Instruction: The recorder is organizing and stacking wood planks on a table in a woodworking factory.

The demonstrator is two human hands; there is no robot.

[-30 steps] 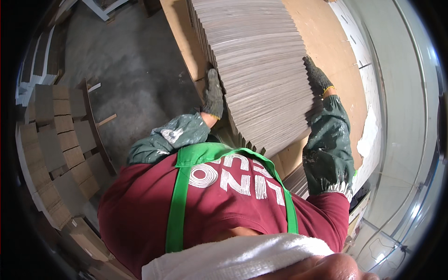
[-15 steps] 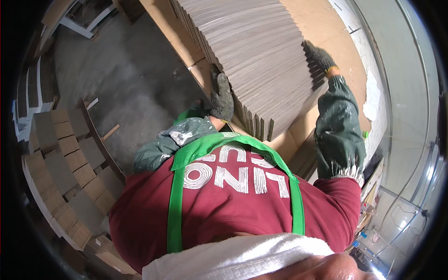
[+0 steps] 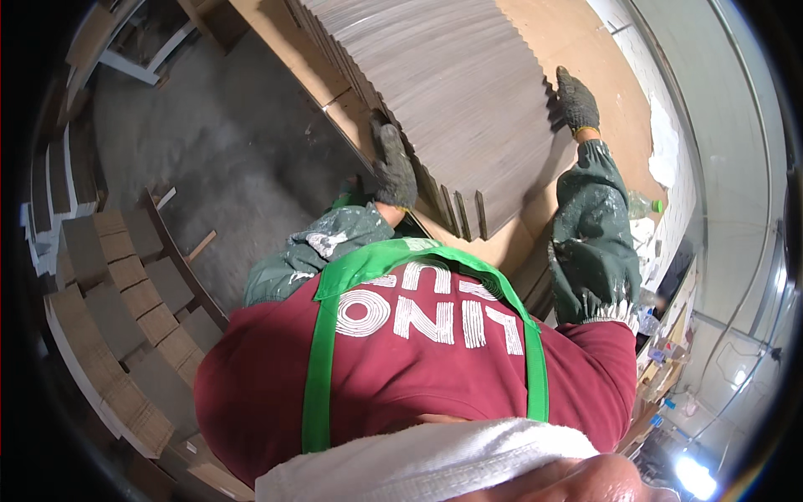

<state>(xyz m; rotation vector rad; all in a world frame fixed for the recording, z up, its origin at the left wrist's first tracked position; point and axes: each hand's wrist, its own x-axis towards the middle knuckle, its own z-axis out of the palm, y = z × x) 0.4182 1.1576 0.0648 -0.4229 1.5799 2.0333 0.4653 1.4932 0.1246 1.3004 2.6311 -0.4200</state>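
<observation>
A long row of overlapping grey-brown wood-grain boards (image 3: 452,109) lies fanned on the workbench in front of me. My left hand (image 3: 395,171), in a dark knit glove, lies along the row's left edge with its fingers stretched out. On the far side, my right hand (image 3: 577,102), gloved alike, is next to the boards' right ends. Its fingers point away from me and nothing is in its grip; whether it touches the boards is hard to tell. Several board ends (image 3: 465,216) stick out toward me at the near end of the row.
Tan sheeting covers the workbench (image 3: 535,230). Stacks of cut boards (image 3: 109,335) stand at the lower left, with a wooden strip (image 3: 201,245) on the floor nearby. To the right are a clear bottle with a green cap (image 3: 657,206) and a pale wall (image 3: 728,151).
My right hand has shifted a little off the boards' right ends, its fingers straighter. The boards look flatter and closer together. My left hand stays along the left edge.
</observation>
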